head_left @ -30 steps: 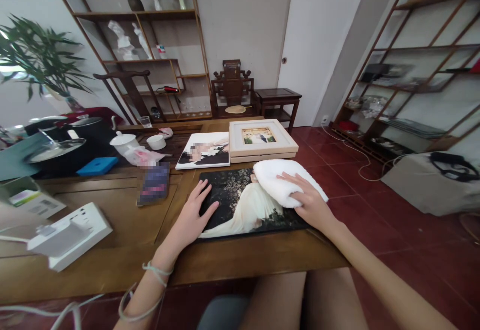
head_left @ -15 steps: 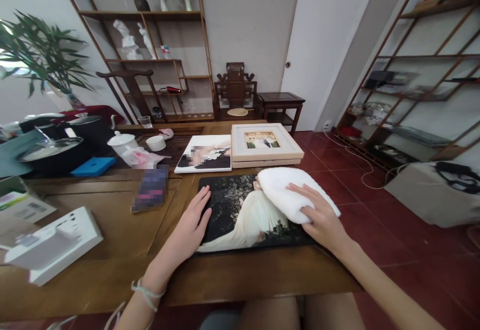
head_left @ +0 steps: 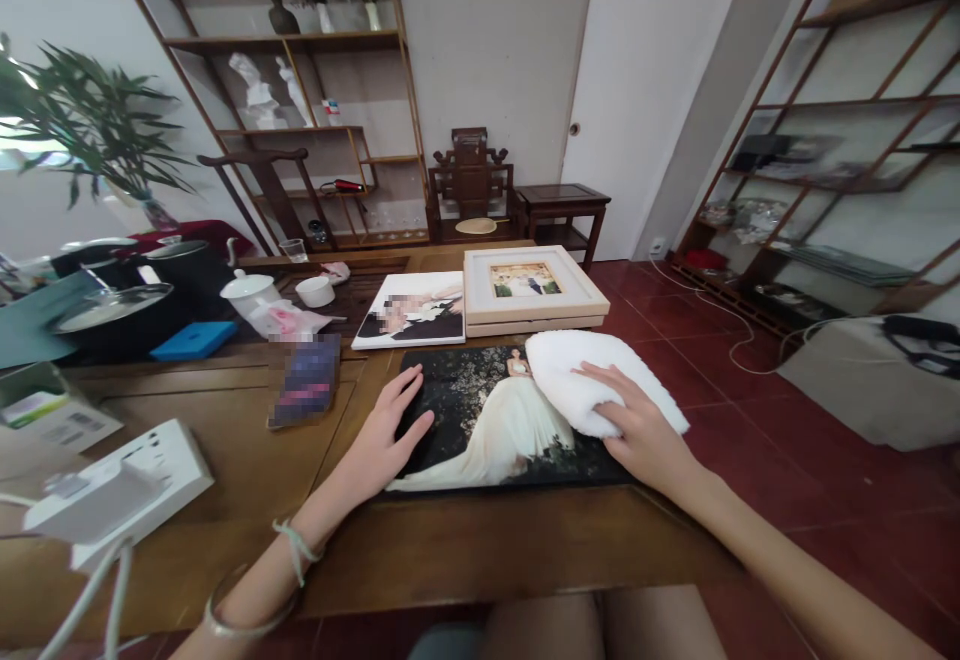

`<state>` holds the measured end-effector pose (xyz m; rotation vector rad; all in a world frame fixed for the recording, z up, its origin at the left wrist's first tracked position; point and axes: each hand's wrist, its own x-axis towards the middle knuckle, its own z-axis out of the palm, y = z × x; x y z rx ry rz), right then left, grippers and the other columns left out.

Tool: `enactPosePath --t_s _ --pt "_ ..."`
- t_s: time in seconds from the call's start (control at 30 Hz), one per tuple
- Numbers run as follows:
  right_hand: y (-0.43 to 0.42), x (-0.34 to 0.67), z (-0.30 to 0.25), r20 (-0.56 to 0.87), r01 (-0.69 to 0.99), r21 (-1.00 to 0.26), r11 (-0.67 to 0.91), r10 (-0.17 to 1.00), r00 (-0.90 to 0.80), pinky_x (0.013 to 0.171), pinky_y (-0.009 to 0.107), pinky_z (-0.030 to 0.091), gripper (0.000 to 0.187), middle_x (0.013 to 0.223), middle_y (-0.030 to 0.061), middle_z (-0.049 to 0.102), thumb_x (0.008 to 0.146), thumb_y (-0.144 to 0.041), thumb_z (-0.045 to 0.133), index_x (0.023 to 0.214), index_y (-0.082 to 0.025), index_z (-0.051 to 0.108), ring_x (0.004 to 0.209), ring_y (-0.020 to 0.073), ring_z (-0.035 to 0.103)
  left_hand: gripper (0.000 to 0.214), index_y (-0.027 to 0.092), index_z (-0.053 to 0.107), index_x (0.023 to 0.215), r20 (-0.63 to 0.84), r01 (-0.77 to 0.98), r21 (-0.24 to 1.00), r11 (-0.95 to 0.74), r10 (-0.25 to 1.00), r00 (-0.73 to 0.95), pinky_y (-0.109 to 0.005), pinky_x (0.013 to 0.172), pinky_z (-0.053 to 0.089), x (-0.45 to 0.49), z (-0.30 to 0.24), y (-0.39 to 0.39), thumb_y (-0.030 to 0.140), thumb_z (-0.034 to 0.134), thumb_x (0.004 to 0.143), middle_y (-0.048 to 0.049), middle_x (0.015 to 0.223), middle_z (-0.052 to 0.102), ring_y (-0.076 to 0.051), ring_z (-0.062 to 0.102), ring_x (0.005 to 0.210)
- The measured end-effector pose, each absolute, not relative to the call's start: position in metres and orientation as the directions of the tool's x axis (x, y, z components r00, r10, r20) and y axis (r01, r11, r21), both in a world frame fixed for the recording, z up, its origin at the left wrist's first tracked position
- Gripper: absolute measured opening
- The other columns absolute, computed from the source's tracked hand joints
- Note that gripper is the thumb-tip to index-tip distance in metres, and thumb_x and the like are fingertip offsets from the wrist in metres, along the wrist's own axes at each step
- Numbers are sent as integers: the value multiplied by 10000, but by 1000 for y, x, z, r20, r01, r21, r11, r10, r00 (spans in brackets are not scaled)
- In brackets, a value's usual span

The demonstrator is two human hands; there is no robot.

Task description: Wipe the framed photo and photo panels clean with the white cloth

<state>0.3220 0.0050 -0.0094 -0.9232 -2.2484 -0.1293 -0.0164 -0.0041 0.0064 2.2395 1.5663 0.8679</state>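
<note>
A large dark photo print (head_left: 487,420) of a figure in a white gown lies flat on the wooden table (head_left: 420,550) in front of me. My left hand (head_left: 382,435) rests flat on its left edge, fingers stretched out. My right hand (head_left: 637,430) presses down on a folded white towel (head_left: 592,380) that lies on the print's right part, fingers spread over the cloth.
Behind the print lie a second photo print (head_left: 412,308) and a pale framed picture (head_left: 529,288). To the left are a phone (head_left: 304,378), a white power strip (head_left: 120,490), a blue sponge (head_left: 191,338), white teaware (head_left: 247,290) and black pots (head_left: 112,300). Shelves line the walls.
My right hand and the towel have slid a little to the right across the print. My left hand stays on the left edge.
</note>
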Motion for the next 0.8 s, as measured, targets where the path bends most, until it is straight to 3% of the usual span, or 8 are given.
enactPosePath --t_s 0.23,0.47,0.6,0.8 --pt "13 321 -10 644 645 -169 746 578 -500 1021 552 339 525 1266 132 545 562 48 367 958 -175 629 1258 259 407 478 194 423 1316 341 760 527 -380 914 220 -441 1096 251 -21 2 2 360 434 868 -101 1442 367 -228 310 1339" --pt "11 320 -10 652 650 -163 742 575 -493 1015 556 351 476 1259 140 547 582 55 369 911 -169 630 1250 265 413 413 131 551 1173 363 818 456 -349 913 187 -447 1068 307 -13 7 17 344 465 829 -139 1299 502 -268 414 1240" --pt "9 320 -9 654 658 -143 739 569 -498 1008 562 366 454 1274 123 537 596 52 358 897 -186 600 1250 259 415 445 113 506 1227 384 817 436 -377 899 210 -473 1068 299 -11 6 19 343 438 853 -150 1334 469 -286 377 1255" --pt "5 326 2 737 639 -89 764 482 -473 998 576 379 271 1414 85 392 646 67 393 612 -194 458 1272 303 375 491 195 366 1351 350 778 466 -422 895 275 -448 1098 267 -22 -4 8 364 400 891 -107 1455 330 -248 286 1346"
